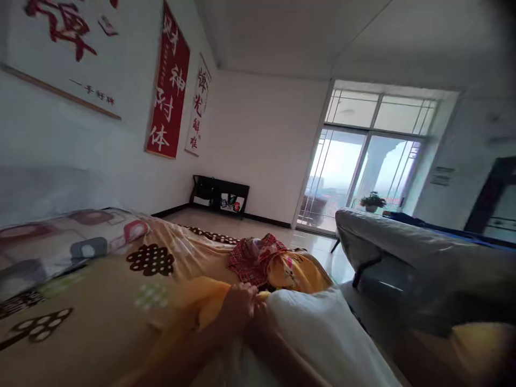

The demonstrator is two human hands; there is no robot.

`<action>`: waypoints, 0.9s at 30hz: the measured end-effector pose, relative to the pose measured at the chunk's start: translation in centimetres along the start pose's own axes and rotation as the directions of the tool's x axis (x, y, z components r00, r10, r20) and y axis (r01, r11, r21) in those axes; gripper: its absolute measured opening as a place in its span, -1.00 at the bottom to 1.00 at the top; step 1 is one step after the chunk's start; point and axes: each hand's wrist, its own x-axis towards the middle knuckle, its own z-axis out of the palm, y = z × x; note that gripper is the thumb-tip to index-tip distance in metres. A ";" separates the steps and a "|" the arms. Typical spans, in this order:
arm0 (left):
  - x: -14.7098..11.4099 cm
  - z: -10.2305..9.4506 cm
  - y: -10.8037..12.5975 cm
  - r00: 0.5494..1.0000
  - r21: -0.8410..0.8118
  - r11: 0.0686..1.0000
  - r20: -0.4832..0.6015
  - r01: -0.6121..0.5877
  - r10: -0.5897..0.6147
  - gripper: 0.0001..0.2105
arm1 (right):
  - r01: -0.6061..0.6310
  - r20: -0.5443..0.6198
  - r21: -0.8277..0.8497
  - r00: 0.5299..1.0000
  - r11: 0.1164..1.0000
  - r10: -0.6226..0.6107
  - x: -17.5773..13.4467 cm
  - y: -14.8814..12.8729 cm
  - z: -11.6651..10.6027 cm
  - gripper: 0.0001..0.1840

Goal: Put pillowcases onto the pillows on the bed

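My left hand (238, 302) and my right hand (260, 314) are close together above the bed, low in the middle of the head view. Both are closed, with yellow cloth (205, 295) gripped between them; it hangs to the left, blurred. A small bit of yellow shows just past my right fingers. Beyond the hands lie a yellow printed garment (304, 271) and a crumpled red plaid cloth (258, 258). A white cloth (318, 317) bulges to the right of my right hand. My exact finger positions are partly hidden.
The bed's tan patterned sheet (100, 306) spreads to the left, with a patterned pillow (92, 236) against the wall. To the right stands a plastic-covered couch (387, 242). A low black rack (220, 196) sits near the far wall, left of a glass door (342, 166).
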 end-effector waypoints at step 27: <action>-10.6 3.6 -9.0 0.798 0.117 0.806 -0.118 -0.580 0.592 -0.79 | 0.152 -0.308 0.345 0.951 0.926 -0.042 -3.8 13.4 -7.2 -0.48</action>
